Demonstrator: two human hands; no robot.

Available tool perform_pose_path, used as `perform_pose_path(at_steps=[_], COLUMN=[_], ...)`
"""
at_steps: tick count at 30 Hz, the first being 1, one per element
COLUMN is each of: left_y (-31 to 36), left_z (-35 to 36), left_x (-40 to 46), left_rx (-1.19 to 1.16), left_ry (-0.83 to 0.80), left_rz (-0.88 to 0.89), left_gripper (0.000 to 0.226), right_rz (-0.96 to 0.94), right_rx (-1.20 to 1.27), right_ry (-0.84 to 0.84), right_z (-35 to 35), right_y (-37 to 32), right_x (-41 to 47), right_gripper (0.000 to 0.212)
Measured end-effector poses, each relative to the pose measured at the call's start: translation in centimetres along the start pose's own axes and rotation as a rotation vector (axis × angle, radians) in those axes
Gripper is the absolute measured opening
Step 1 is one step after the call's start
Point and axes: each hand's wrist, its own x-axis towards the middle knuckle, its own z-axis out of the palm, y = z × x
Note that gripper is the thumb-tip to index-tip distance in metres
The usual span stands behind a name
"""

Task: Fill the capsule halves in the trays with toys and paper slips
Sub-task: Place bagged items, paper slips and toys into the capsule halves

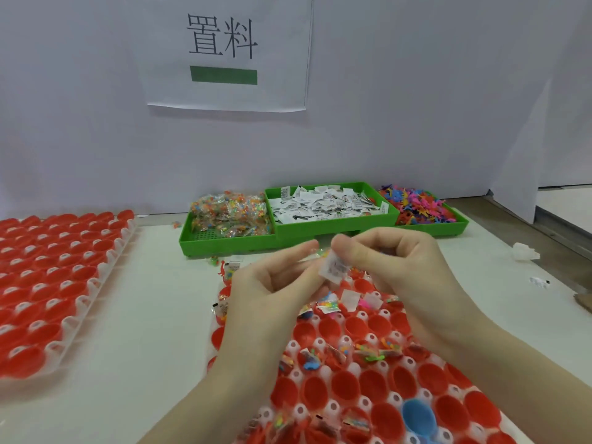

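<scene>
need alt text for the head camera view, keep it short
Two hands, left hand and right hand, pinch a small paper slip over a tray of red capsule halves, some already filled. Behind sit three green bins of bagged toys, paper slips and colourful figures, with another tray of red halves at left.

One view only, worn on the head, looking forward and down across the table. The forearms come in from the bottom edge, the hands meeting close under the lens at centre. The near tray fills the lower right, cut by the frame. Green bins sit farther back, the wall sign up top. Wide angle bends the edges.
</scene>
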Motion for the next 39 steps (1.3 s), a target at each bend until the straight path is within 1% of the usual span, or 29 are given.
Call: perform_pose_path(at_steps=[2, 4, 7, 9, 11, 13, 15, 18, 20, 23, 25, 27, 29, 32, 36, 39], left_y=[0.1, 0.1, 0.2, 0.4, 0.6, 0.8, 0.9, 0.7, 0.7, 0.5, 0.4, 0.3, 0.2, 0.0, 0.0, 0.1], left_z=[0.5, 1.0, 1.9, 2.4, 2.7, 2.7, 2.7, 3.0, 3.0, 2.7, 2.6, 2.5, 2.5, 2.6, 2.9, 3.0], left_x=[-1.0, -1.8, -3.1, -3.8, -4.2, -4.5, -4.9, -5.4, -5.6, -5.6, -5.7, -5.8, -5.9, -6.1, -6.3, -6.4], left_rx=[-0.037, -0.129, -0.268, -0.329, -0.371, -0.411, -0.403, -0.305, -0.273, -0.260, -0.255, -0.243, -0.236, -0.237, -0.246, -0.256], left_ry=[-0.006, 0.015, 0.065, 0.076, 0.082, 0.067, 0.033, 0.046, 0.070, 0.109, 0.115, 0.119, 0.124, 0.119, 0.119, 0.103], left_rz=[-0.025, -0.079, -0.173, -0.208, -0.224, -0.237, -0.220, -0.151, -0.124, -0.125, -0.135, -0.143, -0.157, -0.166, -0.170, -0.168], left_gripper=[0.030, 0.018, 0.013, 0.016, 0.024, 0.026, 0.026, 0.023, 0.024, 0.022, 0.020, 0.019, 0.018, 0.017, 0.014, 0.016], right_rz=[-0.074, -0.091, -0.141, -0.195, -0.230, -0.267, -0.291, -0.274, -0.163, 0.058, 0.128, 0.125, 0.104, 0.088, 0.081, -0.013], right_rx=[-0.090, -0.105, -0.135, -0.170, -0.210, -0.247, -0.273, -0.304, -0.242, 0.084, 0.265, 0.340, 0.372, 0.336, 0.313, 0.246], right_ry=[0.045, 0.118, 0.219, 0.260, 0.261, 0.272, 0.288, 0.268, 0.215, 0.085, 0.024, -0.007, -0.013, -0.008, 0.008, 0.070], right_z=[0.0, -0.2, 0.1, 0.5, 0.6, 0.6, 0.6, 0.6, 0.6, -0.1, -0.7, -1.0, -1.1, -1.2, -0.9, -0.4], right_y=[0.0, 0.2, 0.4, 0.4, 0.4, 0.5, 0.4, 0.1, -0.2, -0.7, -0.8, -1.0, -1.2, -1.4, -1.2, -1.1], right_x=[-0.9, -1.6, -2.9, -3.6, -4.1, -4.5, -4.9, -5.4, -5.5, -5.3, -5.3, -5.4, -5.4, -5.5, -5.8, -6.1], right_gripper=[0.024, 0.030, 0.030, 0.028, 0.023, 0.019, 0.019, 0.022, 0.028, 0.028, 0.033, 0.035, 0.032, 0.029, 0.031, 0.035])
